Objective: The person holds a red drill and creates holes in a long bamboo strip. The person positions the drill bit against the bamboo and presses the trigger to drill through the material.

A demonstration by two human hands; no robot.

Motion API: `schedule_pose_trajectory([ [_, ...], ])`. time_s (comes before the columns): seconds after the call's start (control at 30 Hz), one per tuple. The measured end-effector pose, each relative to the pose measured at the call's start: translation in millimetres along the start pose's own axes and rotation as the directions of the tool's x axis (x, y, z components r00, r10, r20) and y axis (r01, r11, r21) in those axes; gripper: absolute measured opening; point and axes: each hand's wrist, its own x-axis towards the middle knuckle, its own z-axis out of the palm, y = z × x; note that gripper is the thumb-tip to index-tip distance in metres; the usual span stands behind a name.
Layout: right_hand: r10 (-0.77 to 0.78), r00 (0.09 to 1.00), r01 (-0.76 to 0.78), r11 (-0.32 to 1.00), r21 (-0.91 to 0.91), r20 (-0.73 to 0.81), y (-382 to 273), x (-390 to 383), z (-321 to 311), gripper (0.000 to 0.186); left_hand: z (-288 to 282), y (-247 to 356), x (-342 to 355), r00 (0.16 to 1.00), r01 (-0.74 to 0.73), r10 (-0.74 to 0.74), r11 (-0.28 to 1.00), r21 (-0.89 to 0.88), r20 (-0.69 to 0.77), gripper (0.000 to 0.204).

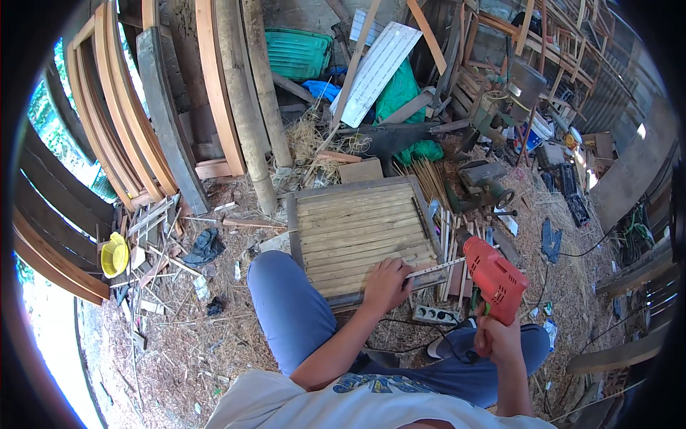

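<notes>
My left hand rests on the lower right part of a wooden slatted panel lying before my knees, its fingers closed on a thin pale strip with small holes that sticks out to the right. My right hand grips a red corded power drill by its handle, raised beside the panel, its nose pointing up and left near the far end of the strip. Loose thin sticks lie under and around that end.
A socket strip with cables sits below the panel. A metal machine with a handwheel stands right of it. Planks and bamboo poles lean at the back left. A yellow basin, scrap wood and shavings litter the ground.
</notes>
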Motion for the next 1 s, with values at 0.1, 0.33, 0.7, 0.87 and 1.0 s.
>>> schedule_pose_trajectory([
  [0.1, 0.000, 1.000, 0.000, 1.000, -0.030, -0.005, -4, 0, 3, 0.025, 0, 0, 0, 1.000, 0.004, -0.004, 1.000, -0.003, -0.007, 0.021],
  [0.33, 0.021, 1.000, -0.021, 0.999, -0.028, 0.004, -8, 0, 4, 0.025, -5, -5, 0, 1.000, 0.011, -0.009, 0.997, -0.081, 0.027, 0.021],
  [0.7, 0.230, 0.973, -0.230, 0.946, -0.230, -0.026, -44, -17, 0, 0.019, 2, -4, -4, 0.998, 0.054, -0.057, 0.989, -0.139, -0.017, 0.013],
  [0.87, 0.257, 0.964, -0.264, 0.909, -0.322, -0.065, -59, -20, 6, 0.017, 5, -1, -7, 0.994, 0.109, -0.107, 0.982, -0.152, 0.019, 0.014],
  [1.0, 0.310, 0.949, -0.312, 0.897, -0.312, -0.059, -71, -25, 10, 0.018, 3, 5, -6, 0.990, 0.144, -0.144, 0.987, -0.076, 0.008, 0.015],
])
